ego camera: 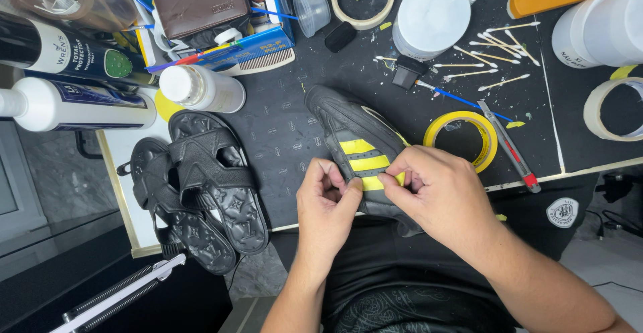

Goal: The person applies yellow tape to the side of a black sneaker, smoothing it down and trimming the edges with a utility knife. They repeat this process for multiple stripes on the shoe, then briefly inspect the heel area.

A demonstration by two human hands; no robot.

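A black sneaker (348, 122) with yellow tape stripes on its side lies toe-away on the black mat (281, 132), its heel at the table's near edge. My left hand (326, 202) pinches the near end of a yellow stripe on the shoe. My right hand (439, 189) grips the sneaker's heel side, fingertips on the same yellow tape strip (370, 183). Both hands meet over the lowest stripe.
A pair of black sandals (201, 186) lies left of the sneaker. A yellow tape roll (485, 135) and a red-tipped utility knife (510, 147) sit to the right. Cotton swabs (492, 55), white bottles (201, 87), a white jar (429, 17) and more tape rolls crowd the back.
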